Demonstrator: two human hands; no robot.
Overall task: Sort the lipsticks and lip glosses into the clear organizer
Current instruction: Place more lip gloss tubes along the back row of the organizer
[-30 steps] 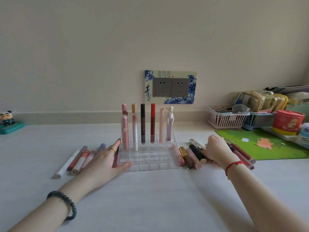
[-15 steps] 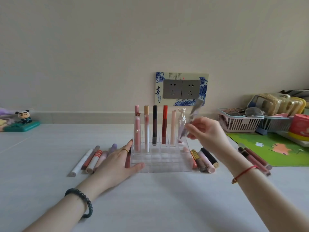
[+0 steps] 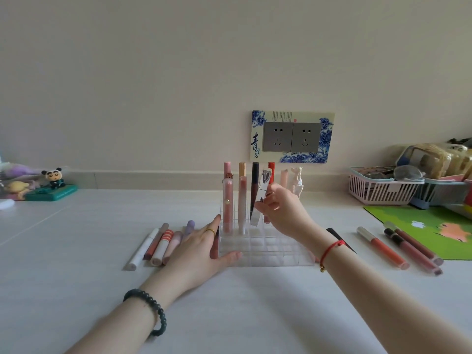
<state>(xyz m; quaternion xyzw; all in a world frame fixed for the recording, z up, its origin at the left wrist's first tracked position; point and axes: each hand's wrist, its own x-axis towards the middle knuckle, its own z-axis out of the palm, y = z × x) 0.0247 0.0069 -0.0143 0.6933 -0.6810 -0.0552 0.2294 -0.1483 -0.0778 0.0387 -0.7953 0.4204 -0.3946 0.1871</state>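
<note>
The counter (image 3: 229, 315) carries both forearms, a bead bracelet (image 3: 150, 310) on the left wrist and a red cord (image 3: 329, 249) on the right. The left hand (image 3: 196, 254) lies flat with straight fingers against the left side of the organizer (image 3: 265, 256), thumb along its front corner; its grip is wide and holds nothing. 5 loose tubes (image 3: 158, 244) lie side by side just left of that hand. A black tube (image 3: 339, 237) shows behind the right forearm, and 3 more tubes (image 3: 381, 247) lie near the edge of a green mat (image 3: 434, 226).

The right hand (image 3: 283, 213) pinches a silver tube (image 3: 260, 200), tilted, its lower end down among the rear cells; which cell, I cannot tell. Behind it 6 tubes stand upright in the back row (image 3: 242, 200). The front cells hold nothing.

Farther off, baskets (image 3: 380, 190) sit at right, a panda figure (image 3: 55, 177) at left, and a socket plate (image 3: 291, 136) on the wall.
</note>
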